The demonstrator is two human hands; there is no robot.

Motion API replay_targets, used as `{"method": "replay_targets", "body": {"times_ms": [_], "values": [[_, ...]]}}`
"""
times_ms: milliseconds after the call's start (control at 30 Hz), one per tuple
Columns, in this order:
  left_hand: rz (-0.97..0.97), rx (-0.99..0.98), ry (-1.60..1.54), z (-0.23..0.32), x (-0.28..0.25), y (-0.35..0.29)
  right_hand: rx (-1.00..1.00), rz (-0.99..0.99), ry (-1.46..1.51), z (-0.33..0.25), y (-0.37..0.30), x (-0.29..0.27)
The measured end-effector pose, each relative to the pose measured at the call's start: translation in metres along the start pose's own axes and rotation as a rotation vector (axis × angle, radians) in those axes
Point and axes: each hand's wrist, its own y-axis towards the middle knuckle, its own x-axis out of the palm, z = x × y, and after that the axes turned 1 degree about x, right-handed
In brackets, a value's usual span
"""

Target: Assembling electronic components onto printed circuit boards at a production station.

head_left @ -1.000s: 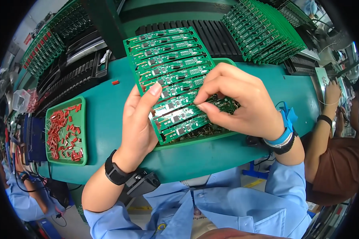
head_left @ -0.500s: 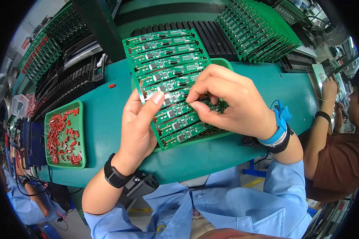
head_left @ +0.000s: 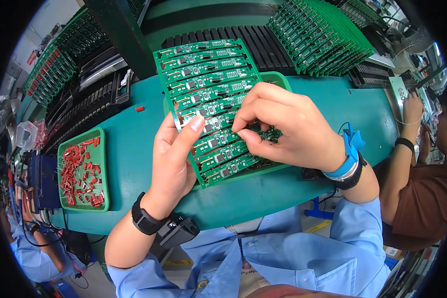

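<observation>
A green circuit board panel (head_left: 193, 84), made of several narrow boards side by side, is held tilted above a green tray (head_left: 278, 79). My left hand (head_left: 176, 149) grips the panel by its left edge, thumb on top and fingers underneath. Over the panel's right part, my right hand (head_left: 288, 124) is closed in a pinch, thumb and forefinger touching close to the board surface. Whatever sits between those fingertips is too small or too hidden to make out. Part of the tray's contents shows beneath the panel's lower right edge, but the hand and panel cover most of it.
To the left, a green tray (head_left: 106, 171) holds many red components (head_left: 79, 169) with wire leads. One red component (head_left: 140, 109) lies loose on the green table (head_left: 134, 149). Black racks (head_left: 268, 47) and upright board panels (head_left: 318, 39) stand behind. A co-worker's arm (head_left: 407, 129) is at right.
Both hands and the panel hold nearly the same place. The right hand's pinch stays at the board with only a slight shift. The whole view has moved a little.
</observation>
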Motion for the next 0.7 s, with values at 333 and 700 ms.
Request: {"method": "replay_targets", "body": {"times_ms": [333,700], "values": [[0.002,-0.009,0.001,-0.0007,-0.0013,0.0012,-0.085,-0.031,-0.092,0.0010,-0.0001,-0.0017],[0.019,-0.018,-0.008,0.0013,-0.0013,0.0012,0.051,-0.009,0.097,0.0013,0.0026,-0.0048]]}}
